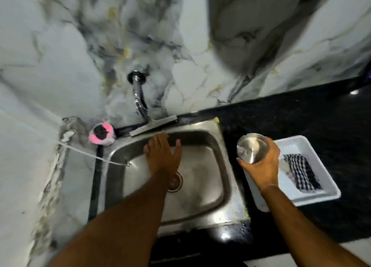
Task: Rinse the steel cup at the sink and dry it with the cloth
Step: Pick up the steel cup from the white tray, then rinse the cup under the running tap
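The steel cup point(252, 147) is upright in my right hand point(262, 166), held over the black counter just right of the sink, its open mouth facing up. My left hand point(163, 156) reaches over the steel sink point(220, 138) with fingers spread and nothing in it, below the flat end of the tap point(140, 104). The checked cloth point(301, 171) lies in a white tray point(329, 190) on the counter to the right of my right hand. No water runs from the tap that I can see.
A pink and black scrubber point(102, 133) sits at the sink's back left corner. A thin white hose point(84, 153) crosses the left ledge into the basin. The drain point(175, 181) is partly hidden by my left forearm. Marble walls stand behind and to the left.
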The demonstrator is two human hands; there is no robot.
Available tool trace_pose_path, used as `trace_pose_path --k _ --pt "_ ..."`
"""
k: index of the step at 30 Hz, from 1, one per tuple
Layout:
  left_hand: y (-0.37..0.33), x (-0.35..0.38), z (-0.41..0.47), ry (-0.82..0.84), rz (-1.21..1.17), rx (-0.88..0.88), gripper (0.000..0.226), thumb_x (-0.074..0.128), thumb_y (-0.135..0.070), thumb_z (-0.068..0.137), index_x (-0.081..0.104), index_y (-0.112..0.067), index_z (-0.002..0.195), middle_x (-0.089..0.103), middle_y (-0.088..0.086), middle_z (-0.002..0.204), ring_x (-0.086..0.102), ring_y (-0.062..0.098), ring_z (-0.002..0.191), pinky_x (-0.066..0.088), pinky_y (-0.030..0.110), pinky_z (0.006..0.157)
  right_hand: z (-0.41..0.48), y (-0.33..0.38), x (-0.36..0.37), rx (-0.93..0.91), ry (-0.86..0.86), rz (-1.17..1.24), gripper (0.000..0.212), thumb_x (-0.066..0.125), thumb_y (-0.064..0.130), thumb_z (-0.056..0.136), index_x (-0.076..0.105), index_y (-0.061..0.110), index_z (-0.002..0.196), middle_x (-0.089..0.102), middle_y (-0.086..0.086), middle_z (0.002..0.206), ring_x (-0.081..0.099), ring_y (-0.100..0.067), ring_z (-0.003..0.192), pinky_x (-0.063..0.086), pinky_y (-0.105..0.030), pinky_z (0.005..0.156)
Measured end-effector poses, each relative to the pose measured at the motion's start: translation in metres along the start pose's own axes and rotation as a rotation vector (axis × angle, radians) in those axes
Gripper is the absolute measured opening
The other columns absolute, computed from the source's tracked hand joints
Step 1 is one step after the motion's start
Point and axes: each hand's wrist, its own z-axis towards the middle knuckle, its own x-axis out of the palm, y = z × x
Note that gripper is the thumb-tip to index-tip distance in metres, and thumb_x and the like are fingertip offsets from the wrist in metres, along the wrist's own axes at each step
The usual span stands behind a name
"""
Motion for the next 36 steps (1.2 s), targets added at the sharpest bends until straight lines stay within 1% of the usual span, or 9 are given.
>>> trace_pose_path --k 2,5,12,17,20,26,29,33,36 --pt "0.016 -0.025 0.031 -0.127 -0.025 -0.175 0.062 0.049 -0.062 0.098 0.063 -0.007 0.123 0.074 0.025 0.116 0.069 0.046 0.112 0.043 0.058 0.104 0.0 0.028 0.03 0.0 0.096 0.103 0.11 0.107 0.032 0.052 0.048 0.034 0.144 0.053 -0.006 0.146 0.056 -0.028 0.136 0.047 -0.049 0.118" --pt "0.035 -0.057 0.079 -0.044 -0.04 -0.295 0.066 0.048 -0.075 0.098 0.054 -0.013 0.121 0.077 0.014 0.115 0.072 0.044 0.111 0.032 0.055 0.107 -0.001 0.076 0.079 -0.059 0.207 0.132 0.112 0.107 0.039 0.048 0.047 0.039 0.142 0.055 -0.004 0.144 0.059 -0.026 0.133 0.049 -0.051 0.116" --pt "0.043 -0.082 0.142 0.149 0.094 -0.141 0.054 0.047 -0.069 0.098 0.067 -0.021 0.114 0.08 0.01 0.103 0.075 0.036 0.102 0.034 0.054 0.114 -0.015 0.162 0.174 -0.11 0.38 0.268 0.11 0.107 0.039 0.048 0.044 0.037 0.138 0.062 0.002 0.138 0.064 -0.016 0.126 0.056 -0.042 0.11" --pt "0.057 -0.078 0.156 0.268 0.171 -0.086 0.077 0.035 -0.088 0.092 0.08 -0.025 0.098 0.075 0.002 0.084 0.073 0.029 0.088 0.048 0.047 0.102 -0.016 0.187 0.217 -0.077 0.431 0.338 0.117 0.108 0.03 0.051 0.037 0.037 0.144 0.058 0.003 0.144 0.06 -0.014 0.133 0.052 -0.038 0.115" --pt "0.057 -0.074 0.168 0.302 0.074 -0.107 0.074 0.045 -0.083 0.087 0.08 -0.022 0.109 0.082 0.004 0.1 0.077 0.031 0.099 0.054 0.04 0.089 -0.013 0.19 0.241 -0.069 0.449 0.341 0.116 0.108 0.023 0.053 0.037 0.032 0.144 0.057 0.001 0.142 0.061 -0.014 0.131 0.052 -0.037 0.115" --pt "0.086 -0.08 0.196 0.766 -0.207 0.103 0.066 0.045 -0.086 0.072 0.068 -0.03 0.098 0.077 0.005 0.108 0.074 0.028 0.106 0.056 0.044 0.1 -0.004 0.187 0.261 -0.045 0.457 0.354 0.11 0.105 0.012 0.056 0.037 0.029 0.14 0.06 0.0 0.138 0.065 -0.012 0.126 0.054 -0.025 0.108" --pt "0.099 -0.072 0.209 0.823 -0.259 0.165 0.07 0.048 -0.085 0.078 0.07 -0.031 0.116 0.077 0.008 0.125 0.073 0.03 0.116 0.055 0.052 0.11 -0.001 0.186 0.267 -0.046 0.486 0.337 0.102 0.105 0.01 0.059 0.035 0.027 0.132 0.057 0.007 0.131 0.064 0.0 0.116 0.052 -0.017 0.1" --pt "0.096 -0.069 0.207 0.814 -0.316 0.186 0.025 0.061 -0.052 0.107 0.065 -0.028 0.113 0.074 0.009 0.122 0.07 0.033 0.122 0.054 0.049 0.11 -0.001 0.188 0.274 -0.042 0.511 0.31 0.099 0.106 0.016 0.056 0.031 0.031 0.121 0.054 0.012 0.124 0.064 -0.011 0.113 0.058 -0.034 0.1" --pt "0.099 -0.076 0.207 0.809 -0.335 0.159 0.03 0.061 -0.054 0.106 0.071 -0.027 0.117 0.076 0.005 0.123 0.072 0.027 0.117 0.057 0.042 0.101 -0.003 0.187 0.28 -0.033 0.549 0.299 0.1 0.105 0.013 0.056 0.029 0.028 0.119 0.052 0.014 0.122 0.061 -0.009 0.112 0.057 -0.033 0.099"
